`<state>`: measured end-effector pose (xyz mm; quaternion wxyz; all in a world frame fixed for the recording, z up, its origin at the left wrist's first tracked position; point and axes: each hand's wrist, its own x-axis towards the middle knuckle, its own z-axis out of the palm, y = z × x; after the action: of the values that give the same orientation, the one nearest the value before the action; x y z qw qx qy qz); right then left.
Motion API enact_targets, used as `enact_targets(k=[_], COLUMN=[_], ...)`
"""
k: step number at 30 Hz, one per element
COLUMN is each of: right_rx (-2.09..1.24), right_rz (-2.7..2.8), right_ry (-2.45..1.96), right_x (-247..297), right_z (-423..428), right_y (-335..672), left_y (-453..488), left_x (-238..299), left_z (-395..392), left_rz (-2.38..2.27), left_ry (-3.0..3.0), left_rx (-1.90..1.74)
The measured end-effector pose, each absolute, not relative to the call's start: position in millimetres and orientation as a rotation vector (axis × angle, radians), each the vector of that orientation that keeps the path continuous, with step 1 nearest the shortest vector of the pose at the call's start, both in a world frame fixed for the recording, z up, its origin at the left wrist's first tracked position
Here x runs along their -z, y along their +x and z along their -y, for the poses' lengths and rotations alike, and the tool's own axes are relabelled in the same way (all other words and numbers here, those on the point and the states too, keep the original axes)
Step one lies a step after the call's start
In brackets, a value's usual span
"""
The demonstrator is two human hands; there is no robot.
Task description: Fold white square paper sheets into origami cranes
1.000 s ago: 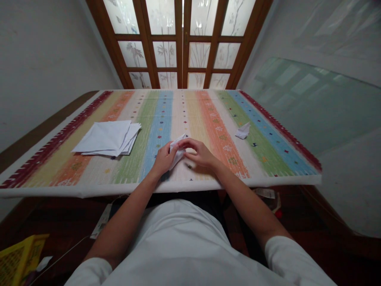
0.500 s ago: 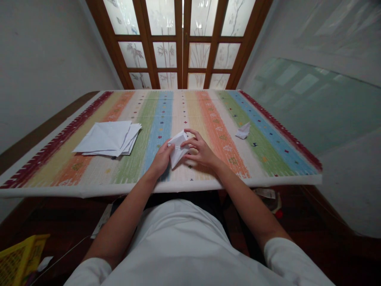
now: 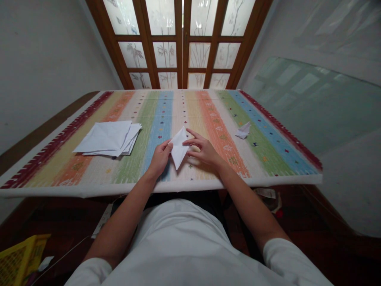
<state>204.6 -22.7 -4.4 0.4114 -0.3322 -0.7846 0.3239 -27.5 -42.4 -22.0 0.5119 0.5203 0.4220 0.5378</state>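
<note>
A small white folded paper [image 3: 179,147], kite-shaped with points near and far, lies on the striped cloth near the table's front edge. My left hand [image 3: 160,157] pinches its left corner with curled fingers. My right hand [image 3: 203,150] rests at its right side, fingers stretched toward the paper and touching its edge. A stack of white paper sheets [image 3: 108,138] lies to the left. A finished small folded paper piece [image 3: 243,130] sits to the right.
The table carries a multicoloured striped cloth [image 3: 226,119]. Wooden glazed doors [image 3: 181,43] stand behind it. A glass panel [image 3: 312,103] leans at the right. A yellow crate [image 3: 18,262] sits on the floor at the lower left.
The paper went from bunched between both hands to spread flat as a kite shape. My hands moved apart to its left and right sides.
</note>
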Motion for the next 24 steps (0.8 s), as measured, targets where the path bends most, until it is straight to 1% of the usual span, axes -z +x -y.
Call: enact_targets(k=[5, 11, 15, 24], right_rx=[-0.937, -0.812, -0.832, -0.959], right_rz=[1.980, 2.115, 2.106, 2.047], right_ry=[-0.803, -0.869, -0.879, -0.769], right_x=[8.4, 4.7, 3.8, 7.4], right_z=[19.9, 20.8, 20.3, 17.2], right_y=[207.3, 207.4, 208.2, 212.6], left_y=[-29.4, -30.2, -31.2, -30.1], left_x=[19.1, 18.4, 16.4, 15.6], left_z=[45.0, 44.8, 46.7, 48.3], left_rz=[-1.037, -1.100, -1.151, -1.009], left_ry=[1.321, 1.433, 1.445, 1.328], left_rx=[-1.289, -1.300, -1.270, -1.297])
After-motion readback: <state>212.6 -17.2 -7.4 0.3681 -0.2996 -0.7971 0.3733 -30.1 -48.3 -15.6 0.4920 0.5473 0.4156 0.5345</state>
